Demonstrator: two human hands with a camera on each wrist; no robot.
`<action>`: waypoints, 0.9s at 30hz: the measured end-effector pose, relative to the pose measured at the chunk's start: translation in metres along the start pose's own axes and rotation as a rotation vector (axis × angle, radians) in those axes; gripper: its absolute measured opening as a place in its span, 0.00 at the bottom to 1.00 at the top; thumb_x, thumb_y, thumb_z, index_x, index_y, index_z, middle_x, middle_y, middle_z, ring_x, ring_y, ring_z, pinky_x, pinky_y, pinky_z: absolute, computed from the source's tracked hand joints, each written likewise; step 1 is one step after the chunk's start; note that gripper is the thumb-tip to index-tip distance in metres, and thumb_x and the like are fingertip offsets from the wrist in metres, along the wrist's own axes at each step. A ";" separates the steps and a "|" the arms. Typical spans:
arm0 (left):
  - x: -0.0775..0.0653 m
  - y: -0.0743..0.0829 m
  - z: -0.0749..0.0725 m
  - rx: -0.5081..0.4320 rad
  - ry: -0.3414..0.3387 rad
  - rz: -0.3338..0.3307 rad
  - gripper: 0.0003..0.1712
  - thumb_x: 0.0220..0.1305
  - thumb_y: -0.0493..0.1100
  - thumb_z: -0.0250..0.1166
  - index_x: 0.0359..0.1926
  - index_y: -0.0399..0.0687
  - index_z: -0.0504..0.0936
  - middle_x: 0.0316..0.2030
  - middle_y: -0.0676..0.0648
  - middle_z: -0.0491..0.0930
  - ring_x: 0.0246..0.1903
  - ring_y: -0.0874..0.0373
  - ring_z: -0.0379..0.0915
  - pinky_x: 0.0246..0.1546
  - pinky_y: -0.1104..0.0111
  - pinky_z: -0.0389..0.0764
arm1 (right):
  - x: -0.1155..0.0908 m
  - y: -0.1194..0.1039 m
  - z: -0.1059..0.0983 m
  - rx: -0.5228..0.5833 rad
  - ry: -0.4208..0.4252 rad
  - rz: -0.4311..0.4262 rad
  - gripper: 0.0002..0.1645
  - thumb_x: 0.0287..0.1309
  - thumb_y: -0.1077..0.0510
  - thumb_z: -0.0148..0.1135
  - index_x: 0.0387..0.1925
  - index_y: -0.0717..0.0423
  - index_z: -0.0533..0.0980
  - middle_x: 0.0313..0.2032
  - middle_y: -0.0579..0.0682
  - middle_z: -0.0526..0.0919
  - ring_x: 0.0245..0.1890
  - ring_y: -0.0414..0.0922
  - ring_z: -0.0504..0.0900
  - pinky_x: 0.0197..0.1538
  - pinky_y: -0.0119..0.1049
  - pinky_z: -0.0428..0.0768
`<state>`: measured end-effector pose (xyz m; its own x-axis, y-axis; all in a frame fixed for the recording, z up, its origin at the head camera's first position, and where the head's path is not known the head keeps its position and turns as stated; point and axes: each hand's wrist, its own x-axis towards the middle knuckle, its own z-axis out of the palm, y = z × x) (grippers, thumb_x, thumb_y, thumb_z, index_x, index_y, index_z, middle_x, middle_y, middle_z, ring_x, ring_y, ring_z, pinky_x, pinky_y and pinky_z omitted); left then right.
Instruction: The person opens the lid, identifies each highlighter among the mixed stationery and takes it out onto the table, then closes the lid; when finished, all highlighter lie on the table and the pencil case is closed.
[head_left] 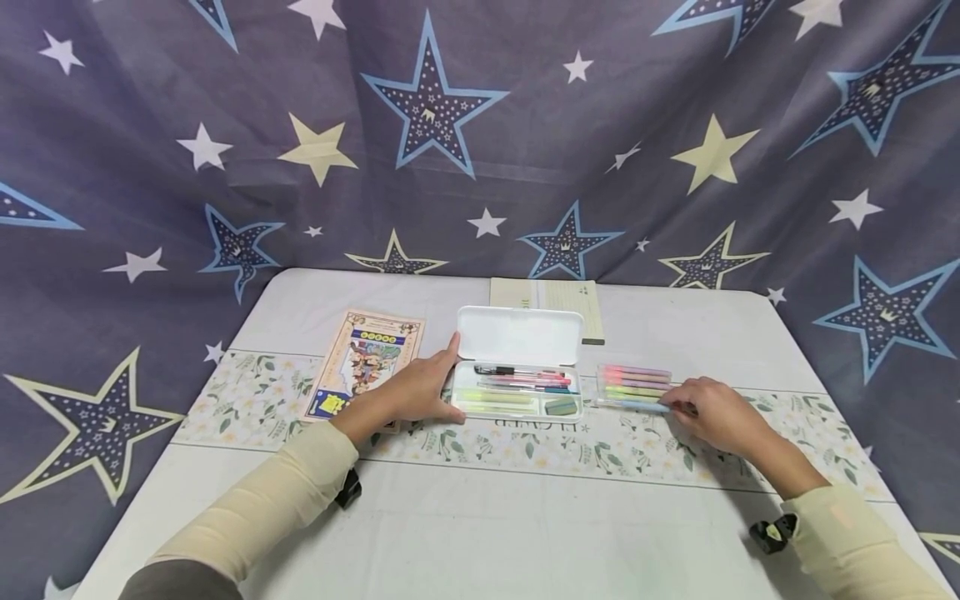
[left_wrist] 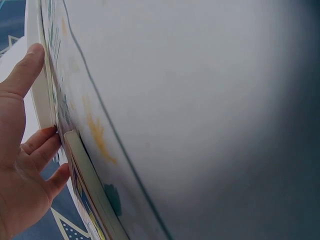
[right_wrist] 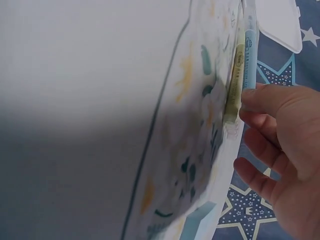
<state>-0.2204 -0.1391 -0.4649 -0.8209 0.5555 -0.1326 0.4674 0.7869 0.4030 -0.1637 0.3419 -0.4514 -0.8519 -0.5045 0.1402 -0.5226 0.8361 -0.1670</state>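
A white pencil case [head_left: 519, 335] lies with its lid raised on the table's middle. Inside it are several pens [head_left: 525, 385], yellow-green sticks [head_left: 495, 406] and a greenish eraser-like block [head_left: 560, 407]. My left hand [head_left: 422, 385] is at the case's left side, thumb by the front corner and fingers extended. To the right, several coloured highlighter pens [head_left: 637, 377] lie in a row in a clear box. My right hand [head_left: 712, 412] pinches the end of a light blue highlighter [right_wrist: 250, 55] between thumb and fingers, beside a yellow-green highlighter [right_wrist: 236, 85].
A booklet [head_left: 367, 358] with a cartoon cover lies left of the case, partly under my left forearm. Behind the raised lid is a pale notepad [head_left: 588, 308]. A floral strip [head_left: 487, 450] crosses the white table [head_left: 525, 525]; a star-patterned curtain [head_left: 517, 167] hangs behind.
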 end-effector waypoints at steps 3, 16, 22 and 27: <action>0.000 0.000 0.000 -0.010 -0.003 0.001 0.83 0.49 0.69 0.77 0.81 0.45 0.25 0.74 0.44 0.65 0.65 0.47 0.73 0.67 0.53 0.71 | -0.001 0.001 0.001 0.002 -0.014 0.014 0.10 0.56 0.64 0.72 0.41 0.51 0.88 0.32 0.42 0.85 0.31 0.38 0.79 0.33 0.37 0.77; 0.001 -0.001 0.001 0.003 0.005 0.003 0.84 0.48 0.69 0.77 0.81 0.45 0.25 0.73 0.45 0.67 0.64 0.48 0.74 0.66 0.54 0.72 | 0.001 0.003 0.003 0.007 -0.048 0.067 0.07 0.57 0.63 0.72 0.38 0.51 0.86 0.31 0.41 0.84 0.28 0.33 0.72 0.32 0.37 0.74; -0.001 0.001 0.000 -0.009 0.008 0.004 0.83 0.49 0.69 0.77 0.81 0.43 0.26 0.73 0.45 0.67 0.64 0.48 0.74 0.65 0.53 0.72 | 0.000 0.002 0.005 0.005 -0.049 0.103 0.07 0.56 0.63 0.72 0.38 0.51 0.86 0.31 0.42 0.84 0.28 0.35 0.76 0.32 0.38 0.76; -0.001 0.001 0.000 -0.017 0.005 0.001 0.83 0.48 0.69 0.78 0.81 0.44 0.25 0.73 0.45 0.67 0.62 0.49 0.75 0.65 0.54 0.72 | 0.000 0.001 0.007 -0.016 -0.031 0.122 0.07 0.55 0.63 0.73 0.36 0.50 0.85 0.30 0.42 0.83 0.28 0.35 0.76 0.31 0.38 0.77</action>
<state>-0.2191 -0.1394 -0.4640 -0.8218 0.5553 -0.1278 0.4628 0.7813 0.4188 -0.1641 0.3414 -0.4582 -0.9098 -0.4053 0.0894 -0.4148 0.8947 -0.1656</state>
